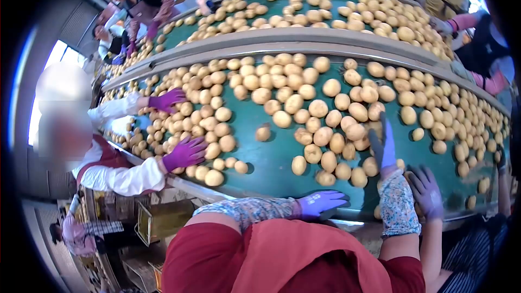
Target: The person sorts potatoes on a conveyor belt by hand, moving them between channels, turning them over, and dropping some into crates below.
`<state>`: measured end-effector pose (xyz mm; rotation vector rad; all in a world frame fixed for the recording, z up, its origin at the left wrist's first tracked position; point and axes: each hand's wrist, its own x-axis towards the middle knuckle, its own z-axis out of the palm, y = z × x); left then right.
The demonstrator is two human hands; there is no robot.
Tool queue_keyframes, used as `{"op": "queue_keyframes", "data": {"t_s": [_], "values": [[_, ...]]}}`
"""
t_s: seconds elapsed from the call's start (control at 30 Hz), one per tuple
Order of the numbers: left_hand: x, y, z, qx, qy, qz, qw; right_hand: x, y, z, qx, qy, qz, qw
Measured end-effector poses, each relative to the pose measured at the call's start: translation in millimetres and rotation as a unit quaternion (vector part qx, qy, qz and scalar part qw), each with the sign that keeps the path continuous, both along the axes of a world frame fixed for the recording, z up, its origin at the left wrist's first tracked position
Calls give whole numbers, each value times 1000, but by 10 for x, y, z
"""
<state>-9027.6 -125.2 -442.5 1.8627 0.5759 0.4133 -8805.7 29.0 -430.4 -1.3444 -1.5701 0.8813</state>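
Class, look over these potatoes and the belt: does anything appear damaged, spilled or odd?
One potato, lying apart left of the middle of the nearer green belt, looks odd: its skin seems browner and rougher than most. Whether it is damaged is too blurred to tell. No spill off the belt is visible.

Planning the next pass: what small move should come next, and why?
I'd probably bring the left hand forward to the potatoes in front of it: it lies open by the green belt's near edge with no potato visible in it, while the right hand is already among them.
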Motion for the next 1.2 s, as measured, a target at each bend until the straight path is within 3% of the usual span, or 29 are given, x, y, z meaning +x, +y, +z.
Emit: {"op": "queue_keyframes", "data": {"t_s": [0.1, 0.17, 0.23, 0.33, 0.4, 0.5, 0.53, 0.6, 0.77, 0.8, 0.83, 0.87, 0.9, 0.93, 0.97, 1.0, 1.03, 1.1, 1.13, 1.17, 1.2], "values": [[-146, -152, -234, -71, -96, 22, 993, -792, -35, -29, 15, -48, 74, 996], [-257, -128, -217, -132, -75, 13, 988, -1270, -72, -45, 84, -111, 114, 984], [-399, -206, -569, -50, -119, 41, 991, -1755, -154, -87, 41, -11, 94, 995], [-820, -239, -685, 38, -127, 78, 988, -2338, -151, -317, 37, -46, 104, 993], [-1205, -229, -582, 85, -117, 102, 984, -2842, -245, -94, -30, 6, 104, 994], [-1818, -247, -555, 151, -105, 133, 974, -3483, -250, -260, -11, 26, 83, 996], [-1894, -341, -795, 118, -78, 159, 977, -3656, -286, -270, -17, -7, 76, 997], [-2380, -318, -676, 160, -35, 143, 976, -3992, -312, -421, -99, 7, 65, 993], [-3861, -388, -722, 200, 4, 150, 968, -5377, -249, -262, 43, -173, 131, 975], [-4222, -382, -792, 210, 21, 158, 965, -5692, -202, -407, 42, -132, 164, 977], [-4620, -371, -858, 221, 42, 169, 959, -5987, -99, -750, -53, 127, 259, 956], [-5076, -367, -931, 235, 70, 182, 952, -6398, -13, -1032, -188, 450, 353, 798], [-5601, -345, -994, 252, 101, 196, 942, -6930, 27, -1200, -220, 525, 411, 712], [-6130, -322, -1061, 269, 135, 208, 931, -7513, -9, -1359, -73, 349, 417, 836], [-6715, -321, -1118, 284, 178, 228, 914, -8106, -47, -1460, 77, 155, 368, 913], [-7353, -328, -1131, 300, 227, 249, 892, -8618, -203, -1040, 90, -13, 260, 961], [-7968, -331, -1109, 315, 285, 269, 864, -8980, -288, -790, 97, -181, 143, 968], [-9011, -397, -930, 343, 421, 298, 785, -9343, -258, -794, 100, -23, 343, 934], [-9485, -426, -792, 353, 503, 302, 729, -9303, -224, -434, 20, -78, 415, 906], [-9898, -489, -752, 396, 538, 332, 667, -9229, -136, -146, 54, -124, 416, 899], [-9980, -472, -665, 377, 505, 424, 651, -9086, 54, -98, 140, -117, 359, 915]]}}
